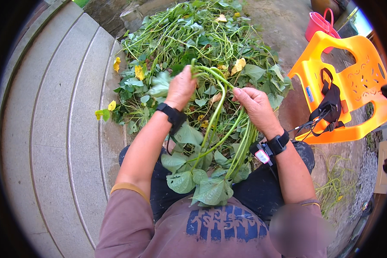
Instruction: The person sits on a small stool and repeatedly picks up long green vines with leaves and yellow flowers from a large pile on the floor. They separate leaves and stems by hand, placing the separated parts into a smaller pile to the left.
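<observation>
My left hand is closed around a green leafy vine near its upper bend. Its fingertips are partly hidden and a little blurred. Between thumb and fingers, my right hand pinches the stems a short way to the right. Long stems hang from both hands toward my lap, where broad green leaves rest against my clothes. Beyond the hands spreads a large heap of cut vines, with green leaves and some yellow ones.
Grey stone steps run along the left. An orange plastic chair stands at right with a black strap harness on it. A pink bucket is behind the chair. Loose thin stems lie on the ground at lower right.
</observation>
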